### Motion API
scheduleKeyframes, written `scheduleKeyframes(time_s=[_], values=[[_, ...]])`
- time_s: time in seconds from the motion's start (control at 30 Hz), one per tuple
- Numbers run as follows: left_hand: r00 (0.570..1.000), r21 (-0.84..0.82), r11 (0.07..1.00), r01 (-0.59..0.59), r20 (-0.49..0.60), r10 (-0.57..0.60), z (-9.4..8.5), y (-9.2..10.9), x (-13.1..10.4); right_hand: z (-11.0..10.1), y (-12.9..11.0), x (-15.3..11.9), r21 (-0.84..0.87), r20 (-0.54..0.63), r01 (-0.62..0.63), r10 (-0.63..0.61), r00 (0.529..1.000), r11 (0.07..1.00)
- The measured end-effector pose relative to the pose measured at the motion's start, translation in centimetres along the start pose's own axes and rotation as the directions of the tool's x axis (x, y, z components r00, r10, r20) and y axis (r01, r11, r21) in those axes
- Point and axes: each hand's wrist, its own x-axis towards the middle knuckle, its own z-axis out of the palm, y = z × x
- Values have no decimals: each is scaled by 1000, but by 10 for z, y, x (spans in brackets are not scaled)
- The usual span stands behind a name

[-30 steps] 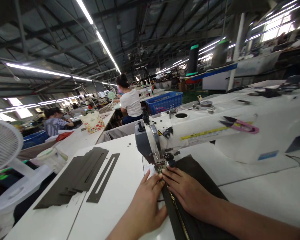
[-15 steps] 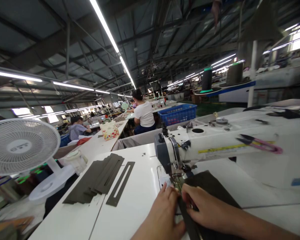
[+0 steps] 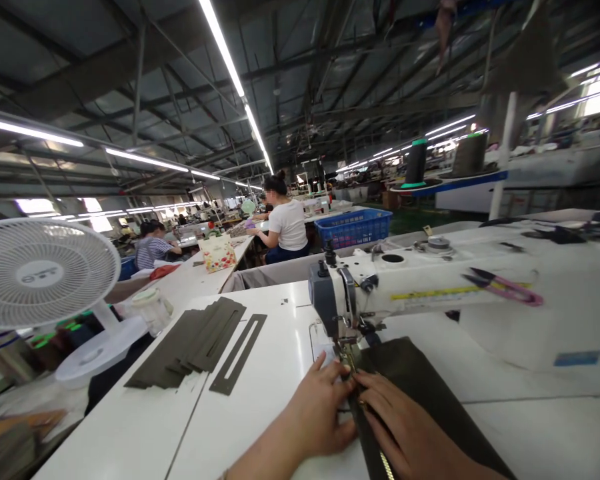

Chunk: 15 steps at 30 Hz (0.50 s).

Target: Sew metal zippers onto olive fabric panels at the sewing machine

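A sewing machine (image 3: pixel 325 293) stands in front of me, with its needle area just beyond my fingertips. A dark olive fabric piece (image 3: pixel 420 380) lies under its arm and runs toward me on the right. Along the left edge of the fabric goes a zipper (image 3: pixel 386 465) with gold-coloured teeth. My left hand (image 3: pixel 313 407) is closed, its bent fingers gripping the zipper edge close by the presser foot. My right hand (image 3: pixel 405 420) lies over fabric and zipper, fingers together and pressed on the strip; its thumb is hidden.
Left on the white table (image 3: pixel 250 427) lie stacked dark fabric pieces (image 3: pixel 190 347) and one slotted piece (image 3: pixel 239 353). A white fan (image 3: pixel 45 273) stands far left. Pink-handled snips (image 3: pixel 510 288) rest on the machine arm. Beyond are a blue crate (image 3: pixel 353 230) and a seated co-worker (image 3: pixel 287 223).
My right hand has gone from a raised pinch to lying lower along the zipper, showing more gold teeth. My left hand stays by the needle. The view has shifted slightly.
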Motion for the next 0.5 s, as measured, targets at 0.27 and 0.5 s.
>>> scheduleKeyframes(time_s=[0.27,0.5], values=[[999,41,998,46,5,-46,3,12,-3,-11,-7,1,78,-2,-79,79,997,994],[998,35,997,62,-15,-62,7,18,-5,-23,-8,-5,86,43,8,-12,999,996]])
